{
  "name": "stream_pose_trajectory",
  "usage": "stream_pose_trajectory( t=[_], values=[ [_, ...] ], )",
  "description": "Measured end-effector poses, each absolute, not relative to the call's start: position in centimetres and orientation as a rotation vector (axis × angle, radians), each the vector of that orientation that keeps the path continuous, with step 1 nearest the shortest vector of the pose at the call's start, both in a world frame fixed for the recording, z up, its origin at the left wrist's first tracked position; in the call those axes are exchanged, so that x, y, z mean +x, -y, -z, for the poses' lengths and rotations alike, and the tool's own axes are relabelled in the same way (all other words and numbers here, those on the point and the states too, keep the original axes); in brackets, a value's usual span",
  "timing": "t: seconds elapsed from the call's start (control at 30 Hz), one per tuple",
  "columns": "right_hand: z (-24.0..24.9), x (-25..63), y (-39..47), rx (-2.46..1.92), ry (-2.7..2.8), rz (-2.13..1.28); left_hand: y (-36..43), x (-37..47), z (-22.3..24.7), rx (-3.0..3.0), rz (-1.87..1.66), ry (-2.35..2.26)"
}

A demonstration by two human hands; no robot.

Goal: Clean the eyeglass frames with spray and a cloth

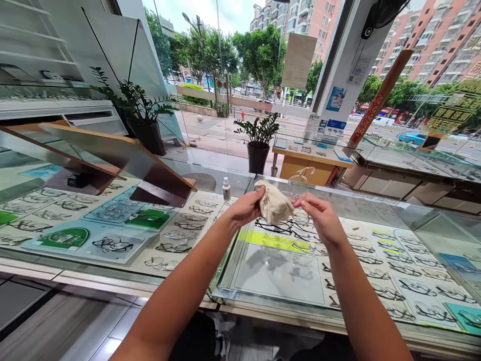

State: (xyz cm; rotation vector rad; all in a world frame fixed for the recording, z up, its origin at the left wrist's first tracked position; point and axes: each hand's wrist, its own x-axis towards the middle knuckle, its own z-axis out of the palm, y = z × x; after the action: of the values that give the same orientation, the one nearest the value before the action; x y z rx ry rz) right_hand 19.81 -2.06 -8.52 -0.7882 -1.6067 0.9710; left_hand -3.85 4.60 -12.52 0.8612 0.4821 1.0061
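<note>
My left hand [246,206] is closed on a cream cloth [277,206], with the thumb pressed on its upper edge. My right hand [319,214] pinches a pair of thin-framed eyeglasses [298,179] by one side. One lens stands up above the fingers, and a pale pink temple tip sticks out over it. Cloth and glasses meet between the two hands; the cloth hides part of the frame. Both hands are above the glass display counter [278,281]. A small white bottle [226,190] stands upright on the counter, left of my left hand.
Many eyeglasses [173,247] lie in rows under the glass. Tilted mirrors or panels with wooden edges [150,160] stand on the left. Potted plants [258,155], a wooden display table [300,163] and a glass front lie beyond the counter.
</note>
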Motion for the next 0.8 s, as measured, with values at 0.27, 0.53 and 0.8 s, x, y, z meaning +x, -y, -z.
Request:
stream_pose_trajectory(
  t=[0.27, 0.53, 0.8],
  values=[
    [4.3, 20.8, 3.6, -0.794, 2.593, 0.719, -4.7, -5.0, 13.6, 1.003, -0.649, -0.432],
    [3.7, 19.5, 3.3, -0.548, 2.835, 1.130, -3.4, -4.3, 12.8, 1.152, -0.437, -0.359],
    [8.0, 19.5, 2.0, -0.847, 2.038, 0.723, -3.3, -3.2, 12.5, 1.062, -0.811, -0.448]
  ],
)
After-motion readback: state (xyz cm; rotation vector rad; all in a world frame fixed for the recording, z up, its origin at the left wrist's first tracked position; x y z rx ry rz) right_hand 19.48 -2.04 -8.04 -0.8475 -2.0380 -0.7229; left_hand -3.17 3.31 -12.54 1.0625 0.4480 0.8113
